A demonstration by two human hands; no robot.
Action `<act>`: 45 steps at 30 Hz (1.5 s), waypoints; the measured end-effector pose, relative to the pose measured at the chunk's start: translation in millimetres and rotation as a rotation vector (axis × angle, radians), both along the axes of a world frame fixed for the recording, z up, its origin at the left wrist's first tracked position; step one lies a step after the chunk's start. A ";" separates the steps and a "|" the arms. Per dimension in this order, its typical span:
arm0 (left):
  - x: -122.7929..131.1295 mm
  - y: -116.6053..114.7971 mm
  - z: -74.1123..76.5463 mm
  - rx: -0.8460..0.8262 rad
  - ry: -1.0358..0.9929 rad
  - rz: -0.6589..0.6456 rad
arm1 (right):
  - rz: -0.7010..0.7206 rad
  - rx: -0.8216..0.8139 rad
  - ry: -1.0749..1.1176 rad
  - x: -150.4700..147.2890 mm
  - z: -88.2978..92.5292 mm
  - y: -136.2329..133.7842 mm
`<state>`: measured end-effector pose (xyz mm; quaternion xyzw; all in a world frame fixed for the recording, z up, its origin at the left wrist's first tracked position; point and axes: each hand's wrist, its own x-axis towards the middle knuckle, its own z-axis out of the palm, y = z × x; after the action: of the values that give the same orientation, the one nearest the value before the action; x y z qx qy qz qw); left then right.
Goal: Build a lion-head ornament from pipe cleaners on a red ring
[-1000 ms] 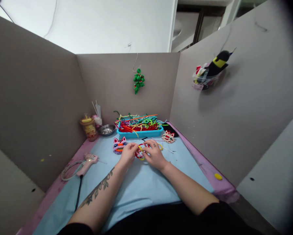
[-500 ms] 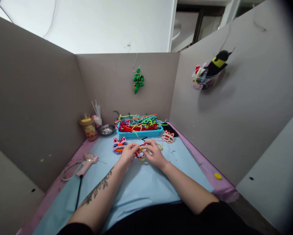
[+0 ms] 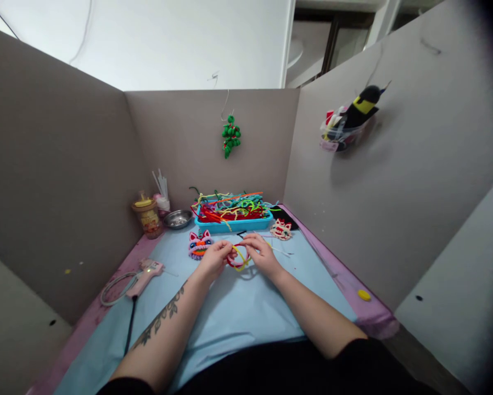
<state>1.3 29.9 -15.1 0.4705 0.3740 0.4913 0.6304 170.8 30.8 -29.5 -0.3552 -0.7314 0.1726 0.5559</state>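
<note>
Between my hands are bent pipe cleaners (image 3: 241, 267), yellow and red, curved into loops above the blue table cover. My left hand (image 3: 217, 258) pinches them at their left side. My right hand (image 3: 264, 256) is at their right side, its fingers bent and closed on the loops; the exact grip of the fingertips is partly hidden. Just left of my left hand lies a lilac and pink animal-face piece (image 3: 200, 244) with red ears. Beyond my right hand rests a cream and red animal-face piece (image 3: 281, 229).
A blue tray (image 3: 234, 225) heaped with colourful pipe cleaners stands at the back, beside a metal bowl (image 3: 178, 219) and a lidded cup (image 3: 147, 218). A pink glue gun (image 3: 145, 278) with its cable lies left. A yellow disc (image 3: 364, 295) sits at the right edge.
The yellow pipe cleaner now shows as a wider loop between my hands. My right hand's fingers have shifted slightly away from my left hand. The whole view has moved a little.
</note>
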 end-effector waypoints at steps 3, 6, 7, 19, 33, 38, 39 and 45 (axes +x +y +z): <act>-0.5 -0.3 0.5 0.013 0.010 -0.001 | -0.062 0.000 -0.020 0.6 -2.0 1.2; -0.2 0.2 0.1 0.070 0.082 0.033 | -0.096 0.024 -0.053 1.5 -3.2 0.6; 0.2 0.6 -0.6 0.107 0.120 0.050 | -0.103 0.043 -0.066 1.4 -3.0 -0.6; 6.1 -0.4 -6.7 0.330 0.220 0.138 | -0.193 0.090 -0.092 -14.1 0.1 -12.4; 9.4 -2.5 -7.1 0.232 0.100 0.162 | -0.232 0.064 0.001 -17.8 1.6 -14.3; 11.1 -4.0 -3.7 0.193 0.060 0.208 | -0.246 0.086 -0.002 -20.7 2.4 -16.0; 11.1 -4.0 -3.6 0.190 0.046 0.217 | -0.247 0.092 -0.005 -20.9 2.5 -16.1; 8.2 1.7 -11.5 0.183 0.087 0.159 | -0.279 0.115 -0.012 -17.6 0.8 -14.0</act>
<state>9.5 31.6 -26.6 0.5158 0.3905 0.5512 0.5269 153.2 16.8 -28.8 -0.4219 -0.6871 0.0493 0.5895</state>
